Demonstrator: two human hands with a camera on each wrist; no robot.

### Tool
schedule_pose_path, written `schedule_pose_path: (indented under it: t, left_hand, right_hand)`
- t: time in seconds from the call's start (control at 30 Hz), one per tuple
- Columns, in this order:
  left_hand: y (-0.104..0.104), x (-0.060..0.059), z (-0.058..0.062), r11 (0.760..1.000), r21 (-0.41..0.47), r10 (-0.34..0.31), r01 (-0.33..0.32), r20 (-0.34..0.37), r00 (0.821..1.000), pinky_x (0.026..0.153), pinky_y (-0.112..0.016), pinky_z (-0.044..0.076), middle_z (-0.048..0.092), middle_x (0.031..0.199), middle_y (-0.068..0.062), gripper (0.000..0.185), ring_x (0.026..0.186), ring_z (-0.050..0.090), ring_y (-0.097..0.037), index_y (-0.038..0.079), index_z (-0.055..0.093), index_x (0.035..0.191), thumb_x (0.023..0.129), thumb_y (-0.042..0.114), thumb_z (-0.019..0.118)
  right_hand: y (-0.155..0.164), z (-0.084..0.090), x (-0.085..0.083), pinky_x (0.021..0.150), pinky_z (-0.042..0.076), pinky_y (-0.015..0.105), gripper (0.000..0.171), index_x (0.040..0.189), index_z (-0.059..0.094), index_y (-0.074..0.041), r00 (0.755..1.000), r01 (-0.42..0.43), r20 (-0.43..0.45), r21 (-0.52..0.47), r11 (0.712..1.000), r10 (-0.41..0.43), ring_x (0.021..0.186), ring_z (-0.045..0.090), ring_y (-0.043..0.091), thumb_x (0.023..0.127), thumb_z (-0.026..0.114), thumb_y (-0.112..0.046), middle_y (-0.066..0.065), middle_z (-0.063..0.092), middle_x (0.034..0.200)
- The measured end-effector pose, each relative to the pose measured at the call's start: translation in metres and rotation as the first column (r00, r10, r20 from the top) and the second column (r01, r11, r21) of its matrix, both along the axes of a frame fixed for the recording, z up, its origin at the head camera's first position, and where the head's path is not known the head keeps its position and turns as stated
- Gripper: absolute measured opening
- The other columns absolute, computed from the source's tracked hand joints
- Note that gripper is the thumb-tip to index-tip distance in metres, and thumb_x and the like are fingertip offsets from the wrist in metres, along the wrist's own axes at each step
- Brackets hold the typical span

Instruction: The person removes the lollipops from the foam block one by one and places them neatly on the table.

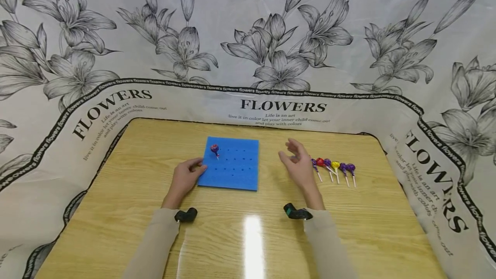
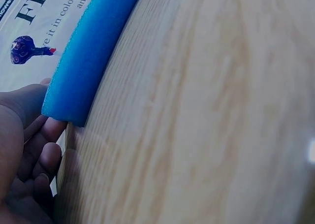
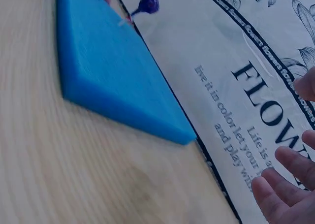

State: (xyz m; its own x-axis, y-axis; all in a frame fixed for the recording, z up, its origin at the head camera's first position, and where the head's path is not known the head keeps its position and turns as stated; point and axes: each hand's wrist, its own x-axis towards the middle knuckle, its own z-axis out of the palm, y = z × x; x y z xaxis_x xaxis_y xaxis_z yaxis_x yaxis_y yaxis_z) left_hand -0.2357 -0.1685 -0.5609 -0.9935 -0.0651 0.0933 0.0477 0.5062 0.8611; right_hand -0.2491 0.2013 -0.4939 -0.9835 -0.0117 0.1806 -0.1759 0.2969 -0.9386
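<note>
A blue foam board [image 1: 240,180] with rows of small holes lies on the table. One wrapped lollipop [image 1: 215,148] stands by its stick in the board's upper left part. At the left edge, my left hand [image 1: 185,181] holds the board between thumb and fingers; the left wrist view shows the fingers [image 2: 49,157] curled by its corner. My right hand [image 1: 300,168] hovers right of the board, fingers loosely spread and nothing in them. Just right of that hand lies a row of several lollipops, among them a red one [image 1: 320,162] and a yellow one [image 1: 335,165]; the hand partly hides the row's left end.
The wooden table [image 1: 217,236] ends at the back and sides against a white flower-printed cloth [image 1: 186,102]. A dark strap with a small camera sits on each wrist. Bright light reflects off the table's front middle.
</note>
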Motion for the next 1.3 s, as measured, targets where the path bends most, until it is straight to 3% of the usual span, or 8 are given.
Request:
schedule_pose_path:
  t: [0.17,0.47,0.63,0.93,1.3]
  left_hand:
    - [0.002,0.0,0.002,1.0,0.004,0.004,-0.004,0.007,1.0,0.078,-0.03,0.05,0.075,0.109,-0.008,0.039,0.086,0.063,-0.015,0.007,0.072,0.13,0.097,0.027,0.074]
    - [0.001,0.0,0.002,1.0,0.013,0.002,-0.002,0.0,1.0,0.079,-0.031,0.05,0.074,0.109,-0.009,0.04,0.087,0.062,-0.017,0.007,0.071,0.131,0.097,0.027,0.074]
    - [0.001,0.0,0.001,1.0,0.004,0.005,-0.005,-0.007,1.0,0.077,-0.029,0.049,0.074,0.108,-0.009,0.039,0.084,0.061,-0.015,0.006,0.072,0.13,0.097,0.026,0.075]
    - [0.002,-0.001,0.0,1.0,-0.006,0.006,-0.006,-0.009,1.0,0.077,-0.031,0.05,0.075,0.107,-0.009,0.038,0.084,0.062,-0.016,0.006,0.072,0.129,0.096,0.027,0.075]
    - [0.002,-0.001,0.001,1.0,-0.023,0.013,-0.013,-0.009,1.0,0.077,-0.031,0.05,0.075,0.107,-0.009,0.038,0.084,0.063,-0.016,0.006,0.072,0.129,0.097,0.026,0.075]
  right_hand:
    - [-0.043,-0.016,0.01,0.112,0.041,0.054,0.058,0.153,0.045,-0.006,0.999,-0.04,0.007,-0.128,0.991,0.041,0.141,0.046,0.041,0.1,0.068,-0.016,0.025,0.051,0.148]
    - [-0.101,-0.028,0.005,0.112,0.044,0.049,0.062,0.153,0.042,0.003,0.989,-0.14,0.024,-0.174,0.975,0.147,0.14,0.047,0.045,0.099,0.07,-0.01,0.03,0.048,0.148]
    - [-0.123,-0.034,-0.004,0.11,0.046,0.049,0.061,0.151,0.044,0.002,0.983,-0.171,0.044,-0.112,0.979,0.176,0.137,0.052,0.041,0.098,0.07,-0.014,0.027,0.052,0.147]
    - [-0.155,-0.037,-0.017,0.105,0.051,0.04,0.058,0.148,0.051,-0.002,0.981,-0.19,0.047,0.049,0.981,0.188,0.13,0.061,0.031,0.098,0.072,-0.024,0.016,0.061,0.141]
    - [-0.183,-0.03,-0.03,0.101,0.053,0.042,0.051,0.145,0.056,-0.006,0.975,-0.211,0.09,0.111,0.971,0.201,0.126,0.062,0.028,0.099,0.069,-0.026,0.012,0.065,0.136]
